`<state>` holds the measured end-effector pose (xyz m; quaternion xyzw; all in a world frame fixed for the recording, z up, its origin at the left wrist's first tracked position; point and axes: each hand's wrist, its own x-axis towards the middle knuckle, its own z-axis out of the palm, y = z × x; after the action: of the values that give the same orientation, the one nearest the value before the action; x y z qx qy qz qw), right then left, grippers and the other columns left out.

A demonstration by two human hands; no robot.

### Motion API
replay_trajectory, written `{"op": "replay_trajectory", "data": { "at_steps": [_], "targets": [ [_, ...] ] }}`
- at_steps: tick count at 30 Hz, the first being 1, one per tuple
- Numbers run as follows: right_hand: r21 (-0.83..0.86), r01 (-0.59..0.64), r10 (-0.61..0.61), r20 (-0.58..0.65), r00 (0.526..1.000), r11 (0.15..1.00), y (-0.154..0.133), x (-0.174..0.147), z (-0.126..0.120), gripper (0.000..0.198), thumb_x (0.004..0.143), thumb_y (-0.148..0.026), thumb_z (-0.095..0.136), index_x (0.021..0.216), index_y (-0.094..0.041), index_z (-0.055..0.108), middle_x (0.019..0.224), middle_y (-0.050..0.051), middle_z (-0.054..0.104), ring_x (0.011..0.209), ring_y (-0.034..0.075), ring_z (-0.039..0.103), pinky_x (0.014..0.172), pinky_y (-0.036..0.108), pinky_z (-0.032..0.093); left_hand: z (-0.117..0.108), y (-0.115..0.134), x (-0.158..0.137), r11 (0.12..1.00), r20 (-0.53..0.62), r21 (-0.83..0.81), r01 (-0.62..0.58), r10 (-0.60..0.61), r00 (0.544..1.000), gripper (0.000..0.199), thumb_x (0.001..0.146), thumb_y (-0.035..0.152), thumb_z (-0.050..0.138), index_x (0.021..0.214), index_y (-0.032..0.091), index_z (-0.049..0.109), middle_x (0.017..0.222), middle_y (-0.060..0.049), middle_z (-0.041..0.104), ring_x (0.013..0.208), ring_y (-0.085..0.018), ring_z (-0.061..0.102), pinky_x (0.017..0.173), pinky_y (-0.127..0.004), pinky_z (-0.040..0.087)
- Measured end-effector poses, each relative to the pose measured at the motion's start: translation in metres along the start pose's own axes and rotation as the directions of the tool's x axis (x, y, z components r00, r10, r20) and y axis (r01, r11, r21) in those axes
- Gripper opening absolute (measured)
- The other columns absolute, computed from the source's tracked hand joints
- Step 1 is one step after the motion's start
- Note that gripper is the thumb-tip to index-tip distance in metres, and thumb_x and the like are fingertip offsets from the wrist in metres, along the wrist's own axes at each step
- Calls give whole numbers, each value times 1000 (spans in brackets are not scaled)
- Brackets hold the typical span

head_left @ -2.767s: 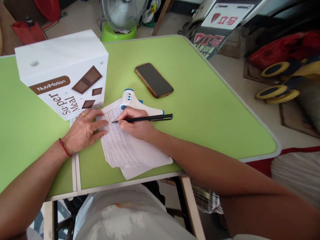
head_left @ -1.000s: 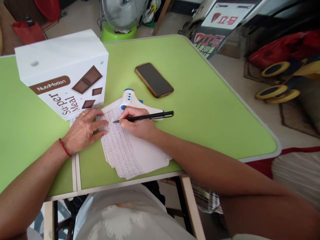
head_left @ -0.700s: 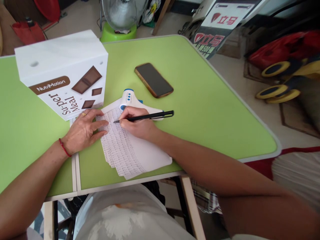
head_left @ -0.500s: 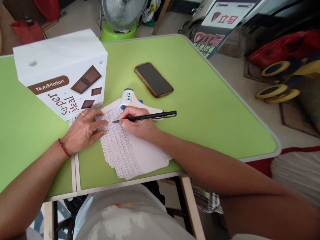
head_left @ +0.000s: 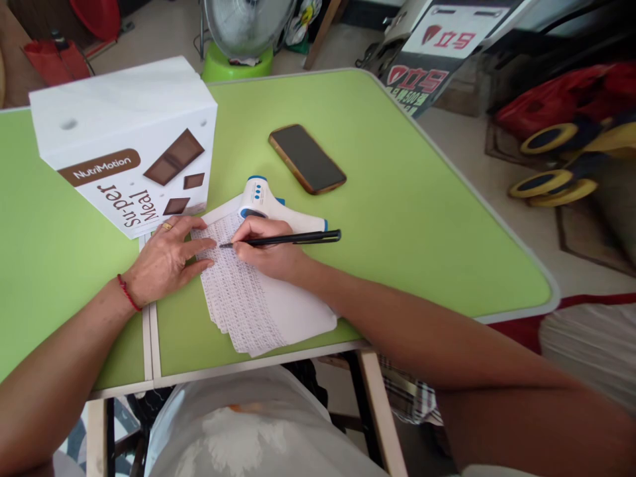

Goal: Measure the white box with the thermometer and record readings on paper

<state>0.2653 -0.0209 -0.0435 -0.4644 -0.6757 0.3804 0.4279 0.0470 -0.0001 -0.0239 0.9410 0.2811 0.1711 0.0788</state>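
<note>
Sheets of paper (head_left: 298, 301) lie overlapped near the table's front edge, their left part covered with rows of small handwriting. My right hand (head_left: 271, 252) grips a black pen (head_left: 308, 238), whose tip is at the paper close to my left fingertips. My left hand (head_left: 169, 255) lies spread on the upper left of the sheets, fingers apart, holding nothing. Just beyond the right hand is a white and blue infrared thermometer (head_left: 293, 217), resting partly over the paper's top. The white NutriMotion box (head_left: 173, 169) stands beside my left hand.
A dark-screened phone (head_left: 308, 159) in a brown case lies behind the thermometer. The green table (head_left: 437, 245) has a seam under my left wrist and a pale rim. Past its far edge, a fan (head_left: 248, 26) stands on a green stool (head_left: 238, 66).
My right hand has shifted slightly left, bringing the pen tip nearer my left fingers. The pen's back end has dropped a little. My left hand stays in place on the paper.
</note>
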Motion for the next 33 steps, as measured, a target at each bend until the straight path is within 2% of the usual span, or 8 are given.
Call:
{"op": "replay_trajectory", "data": {
  "at_steps": [10,16,23,33],
  "targets": [
    [0,2,-2,6,1000,1000,0,0,-1,7,65,-15,53,61,-20,52,56,-5,52,51,8,43,52,25,37,0,0,0,1000,3,-7,4,-4,1000,31,96,39,50,111,18,68,122,-16,56,111,-30,54,94,-48,48],
    [-19,-28,27,-64,998,999,0,1,-1,8,66,-13,54,61,-20,53,57,-4,55,52,9,44,51,25,36,1,-1,0,1000,3,-10,9,-9,1000,31,96,39,50,110,18,69,122,-16,56,112,-30,54,95,-48,47],
    [-28,-9,9,-10,1000,1000,1,1,-2,8,66,-13,54,61,-20,53,58,-4,56,52,9,45,50,25,36,1,-1,-1,1000,3,-6,11,-11,1000,31,96,39,50,110,18,68,122,-16,56,111,-29,55,95,-48,47],
    [-1,-34,34,-42,999,999,0,1,-2,8,65,-14,54,60,-20,54,56,-4,53,51,8,43,51,26,36,1,-1,0,1000,1,-2,-1,1,1000,32,96,39,50,110,17,68,122,-17,56,111,-30,54,95,-48,47]
  ]
}}
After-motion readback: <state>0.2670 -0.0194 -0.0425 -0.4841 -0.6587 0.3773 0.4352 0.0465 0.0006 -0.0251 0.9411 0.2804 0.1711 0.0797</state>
